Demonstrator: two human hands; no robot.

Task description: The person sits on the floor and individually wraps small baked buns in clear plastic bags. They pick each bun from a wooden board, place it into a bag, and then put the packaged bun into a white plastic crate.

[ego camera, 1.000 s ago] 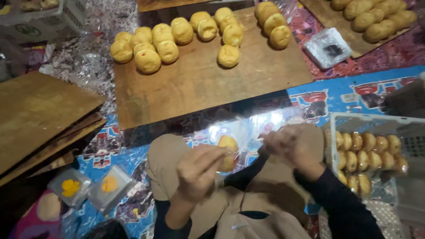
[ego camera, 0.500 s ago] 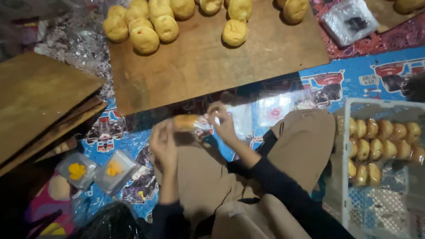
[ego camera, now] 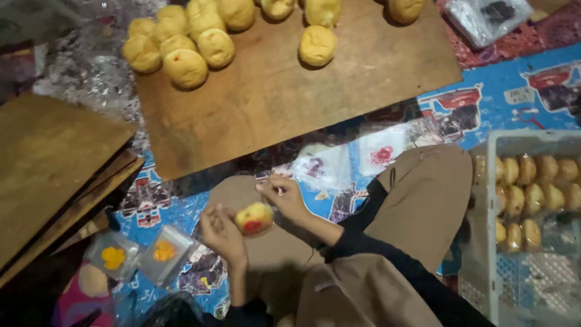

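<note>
I sit cross-legged on a patterned mat. Between both hands, above my left knee, is a yellow bun with a red spot (ego camera: 254, 218) inside a clear plastic wrapper. My left hand (ego camera: 222, 233) cups the bun from the left. My right hand (ego camera: 282, 197) pinches the wrapper's upper edge. In front of my knees lie clear plastic bags with red prints (ego camera: 345, 160).
A wooden board (ego camera: 290, 91) ahead carries several yellow buns (ego camera: 184, 42). Stacked wooden boards (ego camera: 54, 175) lie at left. A white crate (ego camera: 484, 242) of wrapped buns (ego camera: 535, 188) stands at right. Two small packets with orange contents (ego camera: 139, 257) lie lower left.
The view has shifted. Both hands have come lower toward my lap with the bun, and the bun now shows its red spot between them.
</note>
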